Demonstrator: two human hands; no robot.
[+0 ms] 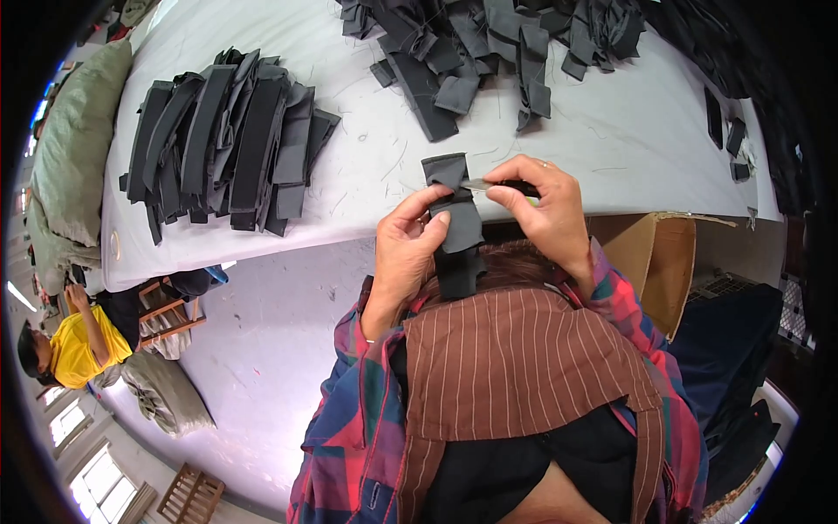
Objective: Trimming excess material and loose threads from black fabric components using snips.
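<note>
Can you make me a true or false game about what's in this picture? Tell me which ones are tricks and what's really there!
1. The right-hand grip holds a small pointed metal tool. True.
2. The left-hand grip holds nothing. False: it pinches a dark grey fabric strip.
3. A row of dark grey and black cloth strips lies on the white-covered table, left of both hands. True.
4. The brown cardboard box is at the picture's left side. False: it is at the right.
5. The person in the background wears a green top. False: the top is yellow.
</note>
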